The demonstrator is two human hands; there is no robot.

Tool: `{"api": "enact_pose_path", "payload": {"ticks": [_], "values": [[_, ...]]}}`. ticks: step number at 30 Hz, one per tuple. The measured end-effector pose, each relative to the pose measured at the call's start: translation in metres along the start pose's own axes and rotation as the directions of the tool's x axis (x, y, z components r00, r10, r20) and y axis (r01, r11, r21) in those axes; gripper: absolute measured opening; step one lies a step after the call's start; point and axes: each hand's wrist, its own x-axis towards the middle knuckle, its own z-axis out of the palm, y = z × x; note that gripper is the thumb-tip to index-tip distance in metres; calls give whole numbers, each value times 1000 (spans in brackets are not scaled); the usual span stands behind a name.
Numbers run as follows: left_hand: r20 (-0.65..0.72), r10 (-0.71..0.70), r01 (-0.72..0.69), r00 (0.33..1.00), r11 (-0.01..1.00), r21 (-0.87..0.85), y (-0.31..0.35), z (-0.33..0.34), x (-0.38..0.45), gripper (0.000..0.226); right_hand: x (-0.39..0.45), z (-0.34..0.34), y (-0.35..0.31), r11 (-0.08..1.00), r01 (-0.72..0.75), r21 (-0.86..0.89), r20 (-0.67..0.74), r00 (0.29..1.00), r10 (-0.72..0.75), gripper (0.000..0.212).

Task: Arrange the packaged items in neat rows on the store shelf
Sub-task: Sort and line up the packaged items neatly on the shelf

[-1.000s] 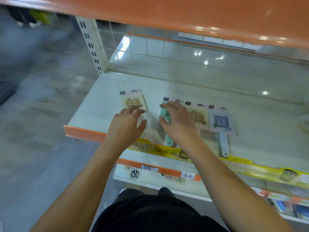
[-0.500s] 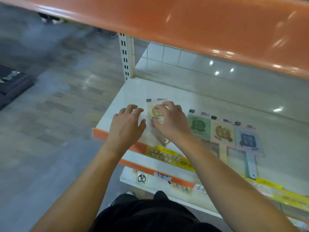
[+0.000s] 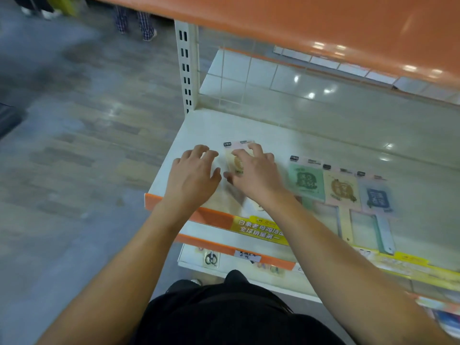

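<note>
Straightening beige packet (image 3: 236, 161) near shelf (image 3: 311, 155) left end | right hand (image 3: 256, 173) presses it flat, fingers spread, likely to square it | left hand (image 3: 193, 176) rests open just beside | green packet (image 3: 306, 181), tan packet (image 3: 342, 189), blue packet (image 3: 378, 197) rowed rightward | gap before green packet; bare shelf behind; orange front lip (image 3: 211, 216) close.

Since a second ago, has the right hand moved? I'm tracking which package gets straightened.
Yes. The right hand moved left: it was on the green package, and now rests on the cream package left of it.
</note>
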Motion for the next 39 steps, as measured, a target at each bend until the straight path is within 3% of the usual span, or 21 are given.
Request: {"api": "enact_pose_path", "payload": {"ticks": [4,11,20,28,39], "values": [[0,40,-40,999,999,-23,-11,-1,4,37,3,3,-8,999,-35,-33,53,998,37,59],[-10,73,-73,997,996,-50,-32,-7,2,36,4,6,-20,994,-105,23,25,994,104,54],[-11,114,-115,993,990,-82,-30,-2,4,36,-16,-4,-21,980,-170,105,-101,978,181,52],[-20,198,-199,980,975,-103,21,12,14,34,-35,-37,23,950,-257,178,-212,933,292,48],[20,311,-309,950,948,-76,139,47,9,35,-76,-70,133,902,-378,210,-194,888,418,51]]}}
